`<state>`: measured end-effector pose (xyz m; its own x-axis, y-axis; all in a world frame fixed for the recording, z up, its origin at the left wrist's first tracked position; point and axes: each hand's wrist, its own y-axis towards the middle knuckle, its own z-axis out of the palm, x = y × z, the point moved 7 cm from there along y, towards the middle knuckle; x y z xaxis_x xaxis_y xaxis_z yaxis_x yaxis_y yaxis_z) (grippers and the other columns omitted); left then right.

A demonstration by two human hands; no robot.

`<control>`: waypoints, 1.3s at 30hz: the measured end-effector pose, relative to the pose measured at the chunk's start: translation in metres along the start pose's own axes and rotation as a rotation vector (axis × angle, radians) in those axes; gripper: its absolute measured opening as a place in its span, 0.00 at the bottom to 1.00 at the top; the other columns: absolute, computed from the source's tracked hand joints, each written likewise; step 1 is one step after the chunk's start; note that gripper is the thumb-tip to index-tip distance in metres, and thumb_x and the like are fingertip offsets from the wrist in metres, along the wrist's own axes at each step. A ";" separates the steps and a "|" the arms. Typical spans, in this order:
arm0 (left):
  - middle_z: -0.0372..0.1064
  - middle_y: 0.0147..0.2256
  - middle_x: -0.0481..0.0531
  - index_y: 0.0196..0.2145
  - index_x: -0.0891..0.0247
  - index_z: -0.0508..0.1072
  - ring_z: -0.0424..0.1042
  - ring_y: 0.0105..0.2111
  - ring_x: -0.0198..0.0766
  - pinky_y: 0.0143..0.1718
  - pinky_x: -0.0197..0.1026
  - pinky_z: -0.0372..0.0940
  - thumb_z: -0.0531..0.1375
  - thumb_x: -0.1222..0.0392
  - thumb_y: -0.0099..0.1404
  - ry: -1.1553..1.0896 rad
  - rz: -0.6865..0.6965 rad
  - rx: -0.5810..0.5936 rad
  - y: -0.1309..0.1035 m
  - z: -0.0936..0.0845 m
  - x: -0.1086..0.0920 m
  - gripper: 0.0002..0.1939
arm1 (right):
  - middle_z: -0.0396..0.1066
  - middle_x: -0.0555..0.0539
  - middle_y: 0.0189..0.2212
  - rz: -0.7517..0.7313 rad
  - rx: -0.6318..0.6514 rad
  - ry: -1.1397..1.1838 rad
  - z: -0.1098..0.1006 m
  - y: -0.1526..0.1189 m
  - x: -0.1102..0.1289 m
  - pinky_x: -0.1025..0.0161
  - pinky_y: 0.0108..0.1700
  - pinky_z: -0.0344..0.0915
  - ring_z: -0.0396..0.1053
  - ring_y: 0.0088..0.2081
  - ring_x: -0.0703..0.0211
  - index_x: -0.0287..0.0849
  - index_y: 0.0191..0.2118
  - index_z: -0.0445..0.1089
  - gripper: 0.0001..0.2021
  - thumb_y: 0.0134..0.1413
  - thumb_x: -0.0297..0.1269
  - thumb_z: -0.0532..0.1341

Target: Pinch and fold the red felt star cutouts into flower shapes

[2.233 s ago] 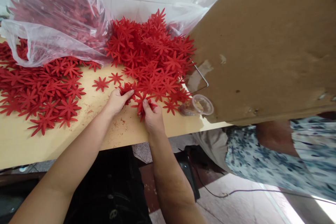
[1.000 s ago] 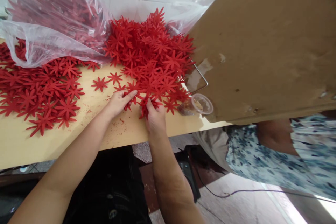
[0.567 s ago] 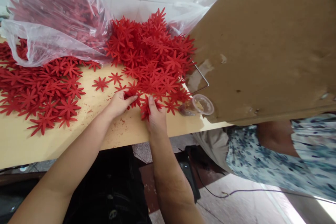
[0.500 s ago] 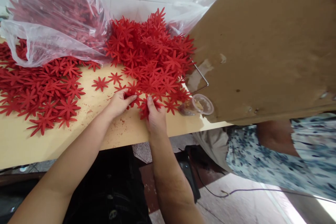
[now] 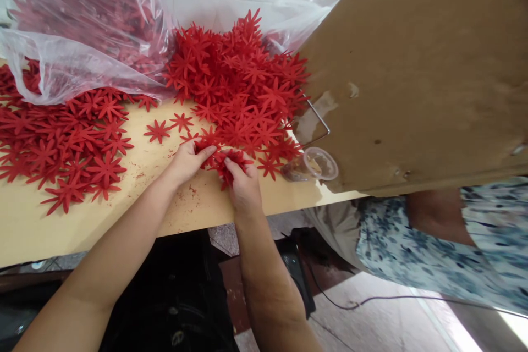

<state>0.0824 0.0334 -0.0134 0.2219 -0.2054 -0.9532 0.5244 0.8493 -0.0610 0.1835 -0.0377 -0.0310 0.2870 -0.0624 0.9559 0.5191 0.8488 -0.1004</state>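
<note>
Between thumb and fingers, my left hand pinches a red flower-shaped piece at the front of a big heap of red pieces. Close on its right, my right hand grips several red pieces, with its thumb on top. The pieces in both hands meet or overlap; which edges touch cannot be made out. Two loose red flowers lie on the table just left of the heap. Another heap of flowers spreads over the left part of the table.
A clear plastic bag of red pieces stands at the back left. To the right are a plastic cup, a metal wire and a large brown board. A person in patterned clothing is beyond the wooden table.
My right hand has shifted slightly left, its thumb moving left over the pieces, and the red pieces in the two hands are closer together. My left hand has hardly moved.
</note>
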 end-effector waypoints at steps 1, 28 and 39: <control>0.71 0.28 0.50 0.30 0.68 0.69 0.69 0.31 0.31 0.41 0.39 0.62 0.61 0.62 0.53 -0.002 0.002 0.005 0.000 0.001 0.000 0.07 | 0.68 0.54 0.28 -0.007 -0.009 -0.002 0.000 0.000 0.001 0.71 0.22 0.61 0.63 0.24 0.70 0.44 0.33 0.66 0.11 0.42 0.41 0.62; 0.71 0.29 0.51 0.32 0.67 0.70 0.68 0.30 0.30 0.35 0.35 0.63 0.61 0.60 0.53 0.010 -0.036 0.161 -0.012 0.013 -0.009 0.09 | 0.68 0.54 0.24 -0.060 -0.126 0.140 -0.005 -0.001 0.009 0.67 0.31 0.66 0.67 0.28 0.67 0.42 0.26 0.64 0.06 0.38 0.34 0.61; 0.71 0.26 0.51 0.27 0.68 0.71 0.68 0.29 0.32 0.38 0.38 0.63 0.60 0.62 0.53 0.102 0.025 0.048 -0.004 0.007 -0.005 0.05 | 0.70 0.53 0.33 -0.113 -0.084 0.014 -0.005 0.000 0.008 0.70 0.32 0.64 0.67 0.32 0.68 0.45 0.33 0.68 0.11 0.36 0.31 0.61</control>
<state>0.0851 0.0278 -0.0063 0.1519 -0.1317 -0.9796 0.5594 0.8285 -0.0247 0.1896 -0.0412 -0.0248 0.2340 -0.1628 0.9585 0.6142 0.7890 -0.0159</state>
